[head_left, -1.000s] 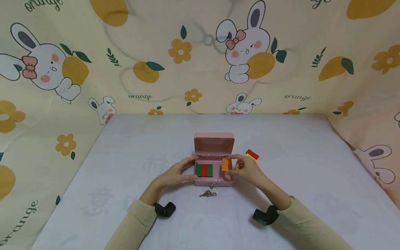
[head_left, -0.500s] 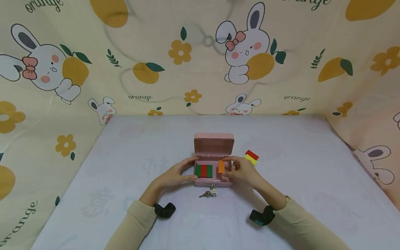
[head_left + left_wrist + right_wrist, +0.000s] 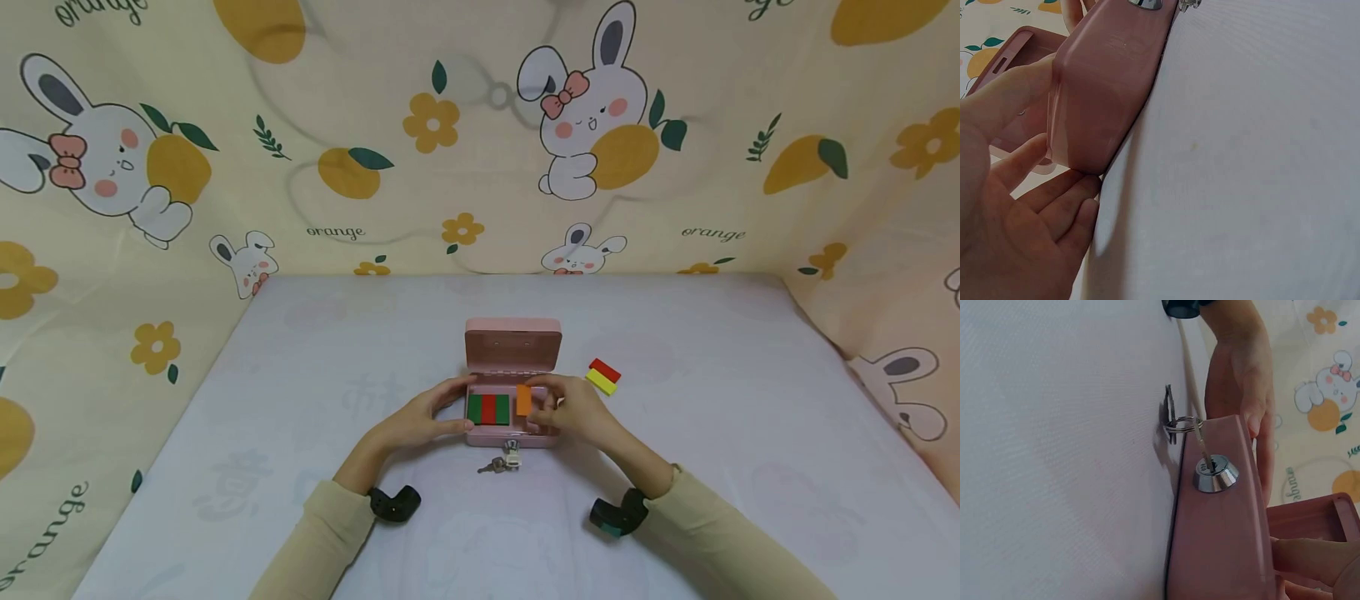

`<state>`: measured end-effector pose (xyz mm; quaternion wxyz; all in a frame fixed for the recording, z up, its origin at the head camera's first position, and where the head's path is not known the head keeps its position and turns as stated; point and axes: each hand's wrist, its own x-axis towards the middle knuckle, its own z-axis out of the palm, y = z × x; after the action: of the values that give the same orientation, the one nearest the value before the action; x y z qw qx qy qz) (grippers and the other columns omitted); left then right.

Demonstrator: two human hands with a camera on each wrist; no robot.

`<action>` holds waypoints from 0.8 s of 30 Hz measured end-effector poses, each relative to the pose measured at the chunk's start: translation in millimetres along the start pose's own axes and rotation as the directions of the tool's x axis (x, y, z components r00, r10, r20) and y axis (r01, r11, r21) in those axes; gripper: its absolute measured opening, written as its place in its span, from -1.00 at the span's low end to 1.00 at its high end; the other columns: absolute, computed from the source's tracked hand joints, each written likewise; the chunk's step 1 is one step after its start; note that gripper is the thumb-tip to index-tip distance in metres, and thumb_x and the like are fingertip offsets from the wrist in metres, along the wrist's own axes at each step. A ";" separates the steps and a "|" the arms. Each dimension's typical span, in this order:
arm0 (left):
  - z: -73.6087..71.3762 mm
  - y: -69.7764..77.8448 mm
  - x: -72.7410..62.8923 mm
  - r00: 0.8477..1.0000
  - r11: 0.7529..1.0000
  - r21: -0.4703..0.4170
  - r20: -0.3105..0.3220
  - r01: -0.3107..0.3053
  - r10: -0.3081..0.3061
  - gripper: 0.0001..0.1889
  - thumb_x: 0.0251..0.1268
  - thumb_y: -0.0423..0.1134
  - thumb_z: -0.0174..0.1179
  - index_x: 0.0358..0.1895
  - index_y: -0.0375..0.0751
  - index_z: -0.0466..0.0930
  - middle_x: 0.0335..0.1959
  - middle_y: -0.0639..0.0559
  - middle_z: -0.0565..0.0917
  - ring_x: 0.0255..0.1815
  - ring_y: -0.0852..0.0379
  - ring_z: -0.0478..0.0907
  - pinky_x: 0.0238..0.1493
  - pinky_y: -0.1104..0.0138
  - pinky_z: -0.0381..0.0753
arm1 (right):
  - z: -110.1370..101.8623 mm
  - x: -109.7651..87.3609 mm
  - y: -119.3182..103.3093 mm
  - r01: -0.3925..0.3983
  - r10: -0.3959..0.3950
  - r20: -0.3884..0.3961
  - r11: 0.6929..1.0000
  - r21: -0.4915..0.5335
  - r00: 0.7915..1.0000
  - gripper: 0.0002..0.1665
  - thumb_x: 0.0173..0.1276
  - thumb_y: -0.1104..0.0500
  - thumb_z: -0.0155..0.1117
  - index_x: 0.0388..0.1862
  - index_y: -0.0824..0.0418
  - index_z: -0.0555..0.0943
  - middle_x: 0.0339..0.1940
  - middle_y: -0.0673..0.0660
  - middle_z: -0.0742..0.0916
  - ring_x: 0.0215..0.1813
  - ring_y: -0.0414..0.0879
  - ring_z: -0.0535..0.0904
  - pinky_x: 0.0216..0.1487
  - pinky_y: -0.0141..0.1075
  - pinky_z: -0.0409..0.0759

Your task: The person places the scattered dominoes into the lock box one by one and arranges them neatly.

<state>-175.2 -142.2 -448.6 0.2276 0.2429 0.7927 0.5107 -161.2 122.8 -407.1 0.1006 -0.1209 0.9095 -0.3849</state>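
Observation:
A pink metal cash box (image 3: 513,440) stands with its lid (image 3: 513,350) raised. At its left end my left hand (image 3: 416,421) holds it, thumb at the front corner and index finger toward the back. In the left wrist view the other fingers (image 3: 1063,203) bend against the lower side wall. Over the right half of the box, my right hand (image 3: 581,408) pinches an orange block (image 3: 523,400) between thumb and fingers. A row of green and red blocks (image 3: 488,409) lies in the left half. The right wrist view hides the orange block behind the box front.
A key (image 3: 1204,447) sits in the front lock (image 3: 1216,475), with a ring and another key (image 3: 492,465) hanging onto the white tabletop. Red and yellow blocks (image 3: 602,377) lie on the table behind my right hand. A patterned cloth (image 3: 450,167) rises at the back.
My right hand has moved left with the orange block, bringing it from the box's right side closer to the green and red row. My left hand has stayed put.

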 end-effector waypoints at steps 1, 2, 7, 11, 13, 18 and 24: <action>0.1 0.1 -0.1 1.000 1.000 -0.001 0.000 -0.002 0.002 -0.25 0.31 -0.20 0.24 0.51 -0.06 0.07 0.58 -0.09 0.08 0.60 -0.15 0.04 0.60 -0.05 0.01 | 0.4 0.3 0.2 0.001 -0.001 0.004 1.000 -0.010 1.000 -0.49 0.13 0.24 0.46 0.09 0.28 0.61 -0.64 0.09 0.56 -0.55 -0.18 0.38 -0.59 -0.48 0.28; 0.2 0.2 -0.2 1.000 1.000 -0.002 0.000 -0.004 0.004 -0.25 0.31 -0.20 0.24 0.51 -0.07 0.07 0.58 -0.09 0.08 0.60 -0.15 0.04 0.60 -0.06 0.01 | 0.9 0.7 0.3 0.000 0.000 0.008 1.000 -0.020 1.000 -0.49 0.13 0.24 0.46 0.09 0.28 0.61 -0.64 0.08 0.56 -0.56 -0.18 0.38 -0.59 -0.48 0.27; 0.9 0.8 -0.3 1.000 1.000 -0.004 0.001 -0.007 0.007 -0.24 0.30 -0.20 0.24 0.51 -0.08 0.08 0.58 -0.09 0.08 0.60 -0.15 0.04 0.60 -0.05 0.02 | 2.0 4.2 1.4 -0.005 0.009 0.038 0.995 -0.101 0.999 -0.48 0.13 0.21 0.46 0.11 0.24 0.60 -0.67 0.06 0.58 -0.59 -0.19 0.37 -0.58 -0.48 0.25; 1.7 1.3 0.1 1.000 1.000 -0.006 -0.001 -0.001 0.001 -0.24 0.30 -0.20 0.24 0.51 -0.07 0.08 0.58 -0.09 0.08 0.60 -0.14 0.04 0.60 -0.05 0.01 | 1.1 8.5 2.7 0.035 -0.023 0.068 0.983 -0.180 0.997 -0.49 0.13 0.19 0.46 0.09 0.23 0.61 -0.71 0.06 0.57 -0.60 -0.19 0.36 -0.57 -0.47 0.23; 1.8 1.7 0.1 1.000 1.000 -0.001 -0.004 0.003 -0.003 -0.24 0.30 -0.19 0.24 0.51 -0.06 0.08 0.58 -0.08 0.08 0.60 -0.14 0.04 0.60 -0.05 0.01 | 0.3 10.5 2.6 0.051 -0.034 0.083 0.977 -0.209 0.996 -0.50 0.12 0.18 0.47 0.08 0.22 0.62 -0.71 0.07 0.58 -0.60 -0.19 0.36 -0.56 -0.46 0.21; 1.9 2.2 0.1 1.000 1.000 0.002 -0.009 0.014 -0.014 -0.25 0.30 -0.18 0.24 0.50 -0.04 0.10 0.58 -0.07 0.09 0.60 -0.14 0.04 0.60 -0.06 0.01 | 0.4 13.2 0.9 0.042 -0.016 0.097 0.962 -0.271 0.995 -0.50 0.09 0.11 0.50 0.04 0.16 0.64 -0.57 0.09 0.68 -0.52 -0.16 0.43 -0.51 -0.42 0.24; 1.0 2.6 0.1 1.000 1.000 -0.005 -0.010 0.017 -0.017 -0.26 0.30 -0.23 0.24 0.50 -0.06 0.10 0.58 -0.08 0.10 0.60 -0.13 0.04 0.60 -0.05 0.00 | 4.7 13.6 0.0 0.013 0.010 0.068 0.946 -0.325 0.998 -0.47 0.05 0.05 0.53 0.04 0.11 0.65 -0.56 0.08 0.71 -0.52 -0.15 0.45 -0.51 -0.42 0.21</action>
<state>-174.2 -140.5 -446.5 0.2285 0.2331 0.7947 0.5118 -172.8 115.6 -411.6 0.1101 -0.1495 0.9564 -0.2255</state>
